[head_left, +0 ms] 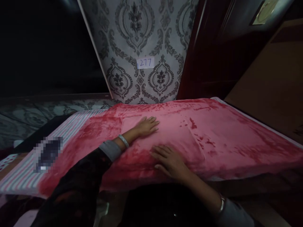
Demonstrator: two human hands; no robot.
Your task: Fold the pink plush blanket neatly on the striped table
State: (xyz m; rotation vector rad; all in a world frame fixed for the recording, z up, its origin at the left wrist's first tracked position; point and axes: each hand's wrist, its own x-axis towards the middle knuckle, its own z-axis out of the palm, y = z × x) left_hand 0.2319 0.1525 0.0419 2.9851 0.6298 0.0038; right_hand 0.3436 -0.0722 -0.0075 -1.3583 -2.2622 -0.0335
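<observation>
A pink-red plush blanket [227, 126] is spread out in front of me. A flat pink rectangle of similar cloth [175, 129] lies on its middle; I cannot tell if it is separate or folded. My left hand [146, 126] rests flat on the rectangle's left part, palm down with fingers spread. Nearer to me, my right hand [169, 160] lies on the cloth by the rectangle's front edge, its fingers stretched out and slightly apart. Neither hand holds anything. Dark red patches mark the pile around both hands.
A striped cloth [78, 124] shows beyond the blanket's left edge, with a blurred-out dark object [48, 154] on it. Behind stand a patterned wall with a paper label [145, 62] reading 277, a large black screen [47, 47] and a brown panel [270, 75] at right.
</observation>
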